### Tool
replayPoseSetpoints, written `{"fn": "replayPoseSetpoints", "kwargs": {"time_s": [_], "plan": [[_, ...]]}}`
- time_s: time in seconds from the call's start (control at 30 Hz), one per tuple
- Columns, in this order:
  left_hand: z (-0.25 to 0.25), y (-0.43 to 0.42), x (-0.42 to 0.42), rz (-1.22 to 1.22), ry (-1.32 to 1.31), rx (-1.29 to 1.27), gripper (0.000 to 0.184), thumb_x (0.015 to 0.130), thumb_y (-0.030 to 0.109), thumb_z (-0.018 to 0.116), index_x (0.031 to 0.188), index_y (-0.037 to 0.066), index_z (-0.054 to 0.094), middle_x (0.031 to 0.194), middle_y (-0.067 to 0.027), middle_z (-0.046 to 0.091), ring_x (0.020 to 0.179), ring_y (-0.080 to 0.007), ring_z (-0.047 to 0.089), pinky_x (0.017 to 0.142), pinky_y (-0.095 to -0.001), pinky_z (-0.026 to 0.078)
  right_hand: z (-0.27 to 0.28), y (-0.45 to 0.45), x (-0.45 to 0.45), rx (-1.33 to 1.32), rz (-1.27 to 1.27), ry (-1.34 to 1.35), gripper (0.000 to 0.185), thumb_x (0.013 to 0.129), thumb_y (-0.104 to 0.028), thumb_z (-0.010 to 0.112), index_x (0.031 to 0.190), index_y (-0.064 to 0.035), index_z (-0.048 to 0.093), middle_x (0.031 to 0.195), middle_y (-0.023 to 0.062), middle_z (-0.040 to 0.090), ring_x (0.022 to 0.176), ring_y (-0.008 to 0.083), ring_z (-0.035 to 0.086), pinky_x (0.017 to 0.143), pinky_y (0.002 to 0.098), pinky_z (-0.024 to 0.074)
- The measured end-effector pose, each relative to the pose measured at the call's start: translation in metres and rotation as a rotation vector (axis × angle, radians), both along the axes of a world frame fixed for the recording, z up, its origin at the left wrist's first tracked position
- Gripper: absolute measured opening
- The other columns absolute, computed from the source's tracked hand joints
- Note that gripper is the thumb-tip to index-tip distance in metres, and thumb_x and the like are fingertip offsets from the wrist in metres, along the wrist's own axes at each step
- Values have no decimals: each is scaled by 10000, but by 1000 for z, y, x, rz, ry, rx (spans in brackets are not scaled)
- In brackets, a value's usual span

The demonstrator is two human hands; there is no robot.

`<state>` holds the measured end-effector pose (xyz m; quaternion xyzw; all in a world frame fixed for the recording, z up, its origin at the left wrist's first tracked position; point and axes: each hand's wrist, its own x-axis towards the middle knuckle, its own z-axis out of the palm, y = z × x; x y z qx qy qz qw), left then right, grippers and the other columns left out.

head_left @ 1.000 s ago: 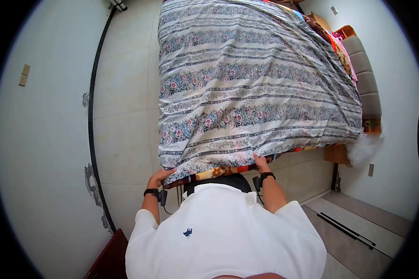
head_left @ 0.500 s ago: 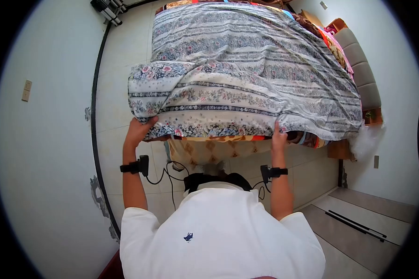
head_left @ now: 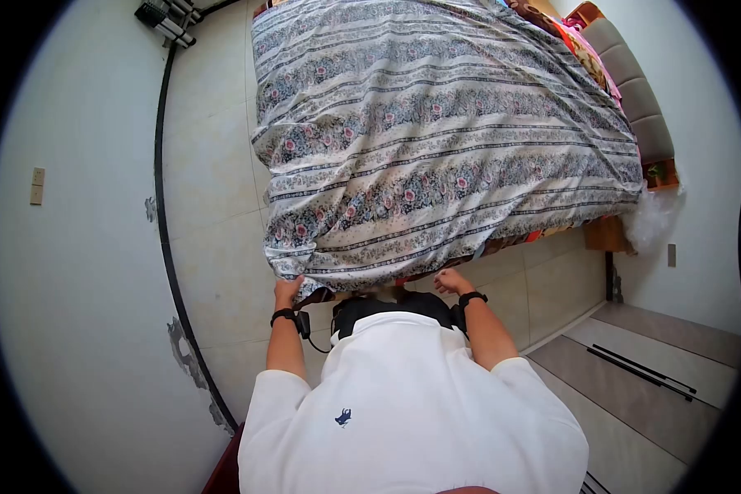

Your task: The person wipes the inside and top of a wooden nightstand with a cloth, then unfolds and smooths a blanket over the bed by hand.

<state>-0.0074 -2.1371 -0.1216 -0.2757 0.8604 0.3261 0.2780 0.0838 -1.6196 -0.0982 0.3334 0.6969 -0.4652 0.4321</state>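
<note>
A floral striped bed sheet (head_left: 403,156) is spread over the bed, white with dark bands and pink roses, wrinkled in many places. At its near left corner, my left hand (head_left: 289,288) is closed on the bunched cloth. My right hand (head_left: 451,281) is at the near edge of the bed, with its fingers curled in. The sheet's hem is right beside those fingers, but whether any cloth is in them I cannot make out. Black straps with small devices are on both wrists.
A padded headboard (head_left: 626,70) stands on the right, with clear plastic wrapping (head_left: 652,221) near the bed's corner. Tiled floor (head_left: 210,181) runs along the left wall. Drawer fronts with black handles (head_left: 642,372) are at lower right. A folded metal ladder (head_left: 169,18) is at upper left.
The sheet's near part, folded over before, now lies spread toward me. Both hands have come closer to my body and to each other. The right hand has left its earlier grip place on the hem.
</note>
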Motion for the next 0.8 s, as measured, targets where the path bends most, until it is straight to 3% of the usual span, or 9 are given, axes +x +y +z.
{"fn": "replayPoseSetpoints", "kwargs": {"time_s": [0.07,0.1,0.17,0.23,0.3,0.43,0.5,0.6,0.8], "plan": [[1,6,-6,21,-43,-23,680,618,515,780,899,-92,661,929,-263,666,905,-360,657,780,-406,506,12,-2,-2,44,30,10,256,888,-299,515,949,-90,647,857,74,698,657,172,651,540,346,446],[-13,-4,-6,73,-131,152,732,620,476,790,1051,-87,607,1084,-244,625,1026,-356,604,871,-417,470,18,-1,-10,81,59,6,255,883,-298,518,964,-93,646,865,73,697,661,171,651,532,347,445],[27,23,-19,63,-128,-358,860,624,412,795,1268,-42,451,1280,-223,474,1173,-381,470,989,-457,378,14,-1,-21,76,51,-10,265,875,-305,523,975,-90,642,865,76,690,666,167,649,542,332,451],[61,28,-29,-87,162,-439,883,658,325,771,1353,24,315,1354,-213,337,1232,-412,356,1050,-489,296,4,-5,-25,4,-38,104,292,868,-314,528,980,-67,635,850,81,680,662,166,648,545,327,463],[43,29,-40,-165,430,-474,791,690,277,739,1339,43,351,1355,-232,346,1238,-423,357,1047,-494,303,8,-19,-44,34,-8,174,262,871,-249,534,932,-15,635,800,108,653,656,227,636,553,396,483],[27,40,-61,-199,501,-464,776,721,254,712,1360,47,324,1350,-245,381,1247,-426,379,1039,-484,322,-6,-51,-90,9,206,272,280,852,-262,543,926,-1,616,832,151,643,681,286,621,623,413,484],[-5,39,-70,-186,330,166,799,750,255,692,1395,45,271,1359,-269,403,1258,-424,396,1024,-469,349,25,-79,-104,110,436,534,309,840,-288,555,918,8,597,842,185,631,765,341,604,710,427,472],[0,61,-80,-186,-44,197,809,783,267,665,1421,44,220,1371,-288,400,1243,-431,424,1005,-454,377,19,-98,-134,83,506,479,307,833,-290,564,944,-4,583,924,195,613,872,367,576,765,453,458],[-24,80,-81,-55,-11,211,907,806,337,640,1482,83,91,1387,-288,388,1218,-455,445,994,-482,382,9,-120,-180,386,516,542,435,809,-266,598,1144,-27,456,1115,251,513,978,425,528,829,494,436]]}}
